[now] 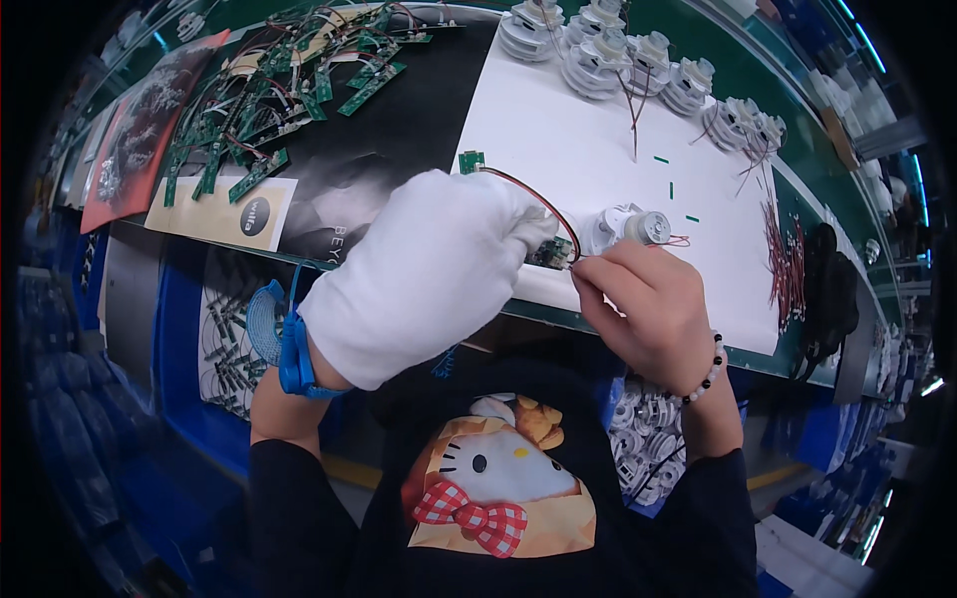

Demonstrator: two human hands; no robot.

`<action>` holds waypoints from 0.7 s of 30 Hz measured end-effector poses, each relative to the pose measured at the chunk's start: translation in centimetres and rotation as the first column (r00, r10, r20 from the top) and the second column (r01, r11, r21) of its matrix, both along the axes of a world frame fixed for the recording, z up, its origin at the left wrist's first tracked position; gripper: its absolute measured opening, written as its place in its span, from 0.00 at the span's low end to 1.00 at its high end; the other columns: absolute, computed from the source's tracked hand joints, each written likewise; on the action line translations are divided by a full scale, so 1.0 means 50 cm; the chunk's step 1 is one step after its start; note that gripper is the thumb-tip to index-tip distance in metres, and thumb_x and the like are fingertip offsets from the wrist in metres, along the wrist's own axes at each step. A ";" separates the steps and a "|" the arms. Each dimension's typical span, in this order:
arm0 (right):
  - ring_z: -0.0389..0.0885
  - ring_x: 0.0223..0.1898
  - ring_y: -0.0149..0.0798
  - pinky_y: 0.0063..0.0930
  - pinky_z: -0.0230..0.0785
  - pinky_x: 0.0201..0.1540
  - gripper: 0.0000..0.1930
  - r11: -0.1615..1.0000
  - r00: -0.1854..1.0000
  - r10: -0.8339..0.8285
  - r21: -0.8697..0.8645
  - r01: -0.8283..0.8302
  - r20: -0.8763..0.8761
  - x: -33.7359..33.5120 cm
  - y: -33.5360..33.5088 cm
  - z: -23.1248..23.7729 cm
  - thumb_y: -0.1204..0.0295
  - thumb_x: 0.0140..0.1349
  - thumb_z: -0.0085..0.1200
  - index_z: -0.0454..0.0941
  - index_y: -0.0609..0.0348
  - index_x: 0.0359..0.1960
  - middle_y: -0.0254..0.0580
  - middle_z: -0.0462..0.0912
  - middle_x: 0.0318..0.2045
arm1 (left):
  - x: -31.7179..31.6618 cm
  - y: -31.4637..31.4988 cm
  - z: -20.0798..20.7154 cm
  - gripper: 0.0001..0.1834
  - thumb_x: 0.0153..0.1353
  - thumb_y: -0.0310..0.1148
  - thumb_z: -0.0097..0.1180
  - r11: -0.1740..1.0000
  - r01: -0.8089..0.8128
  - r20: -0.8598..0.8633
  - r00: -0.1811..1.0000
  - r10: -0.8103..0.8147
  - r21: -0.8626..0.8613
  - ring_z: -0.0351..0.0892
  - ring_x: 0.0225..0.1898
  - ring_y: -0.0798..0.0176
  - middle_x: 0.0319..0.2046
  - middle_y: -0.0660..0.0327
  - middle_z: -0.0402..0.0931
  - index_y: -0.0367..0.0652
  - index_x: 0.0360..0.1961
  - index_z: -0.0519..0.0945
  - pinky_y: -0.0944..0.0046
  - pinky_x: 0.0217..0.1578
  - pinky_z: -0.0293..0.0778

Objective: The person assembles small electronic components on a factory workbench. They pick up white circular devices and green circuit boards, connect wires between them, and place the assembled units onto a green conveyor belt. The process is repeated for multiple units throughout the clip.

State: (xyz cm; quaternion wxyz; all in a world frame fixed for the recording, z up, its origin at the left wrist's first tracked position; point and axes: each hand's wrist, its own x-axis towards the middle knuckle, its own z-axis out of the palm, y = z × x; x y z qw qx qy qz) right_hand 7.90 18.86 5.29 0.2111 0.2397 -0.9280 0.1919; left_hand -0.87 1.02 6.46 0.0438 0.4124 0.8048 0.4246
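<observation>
My left hand (439, 249), in a white glove with a blue wrist strap (295, 354), is closed on a small green circuit board (551, 251) at the front edge of the white sheet. A red and black wire (543, 199) arcs from this board to a small green board (473, 160) lying beyond the glove. My bare right hand (648, 299) pinches at the board's right end, where the wire comes down; what lies between its fingertips is too small to make out. Just behind the right hand sits a white round motor part (623, 227) with thin red leads.
Wired green circuit boards (289, 90) lie heaped on the black sheet at the left, beside a red bag (150, 130). Several white motor parts (598, 62) stand at the back. Red wires (785, 259) and a black pouch (829, 289) lie at the right. White parts (648, 439) fill a bin below.
</observation>
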 end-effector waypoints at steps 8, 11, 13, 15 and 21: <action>0.72 0.20 0.39 0.29 0.65 0.22 0.07 0.977 0.998 0.048 0.207 -0.056 0.042 -0.011 -0.016 0.006 0.78 0.43 0.52 0.72 0.62 0.27 0.39 0.69 0.21 | -0.020 -0.004 -0.021 0.08 0.57 0.27 0.49 0.990 0.065 -0.046 0.996 -0.071 -0.122 0.75 0.22 0.56 0.21 0.50 0.75 0.36 0.33 0.79 0.64 0.25 0.69; 0.73 0.20 0.41 0.31 0.66 0.23 0.04 0.968 0.990 0.035 0.242 -0.068 0.139 -0.026 -0.032 0.005 0.77 0.44 0.52 0.72 0.62 0.24 0.40 0.70 0.20 | -0.037 0.000 -0.054 0.09 0.57 0.28 0.49 0.973 0.096 0.186 0.981 -0.057 -0.209 0.76 0.23 0.61 0.23 0.49 0.76 0.35 0.34 0.78 0.66 0.28 0.70; 0.74 0.21 0.43 0.34 0.67 0.23 0.02 0.975 0.960 0.070 0.186 -0.124 0.272 -0.050 -0.020 -0.018 0.77 0.44 0.52 0.73 0.62 0.21 0.42 0.71 0.20 | -0.044 -0.001 -0.077 0.09 0.58 0.29 0.50 0.959 0.095 0.285 0.958 -0.016 -0.265 0.76 0.23 0.62 0.23 0.50 0.76 0.35 0.35 0.78 0.66 0.27 0.70; 0.75 0.22 0.47 0.37 0.68 0.25 0.04 0.984 0.909 0.091 0.105 -0.145 0.406 -0.069 -0.016 -0.032 0.76 0.43 0.52 0.73 0.61 0.16 0.43 0.72 0.19 | -0.047 -0.006 -0.108 0.10 0.58 0.30 0.50 0.954 0.068 0.368 0.929 0.046 -0.291 0.76 0.22 0.63 0.23 0.50 0.77 0.36 0.35 0.79 0.66 0.27 0.70; 0.75 0.22 0.48 0.37 0.68 0.26 0.04 0.962 0.887 0.015 0.234 -0.138 0.462 -0.087 -0.025 -0.024 0.76 0.43 0.52 0.74 0.61 0.15 0.44 0.73 0.17 | -0.035 -0.016 -0.135 0.10 0.58 0.33 0.51 0.976 0.004 0.271 0.961 0.057 -0.217 0.76 0.21 0.60 0.21 0.50 0.76 0.37 0.34 0.79 0.65 0.25 0.70</action>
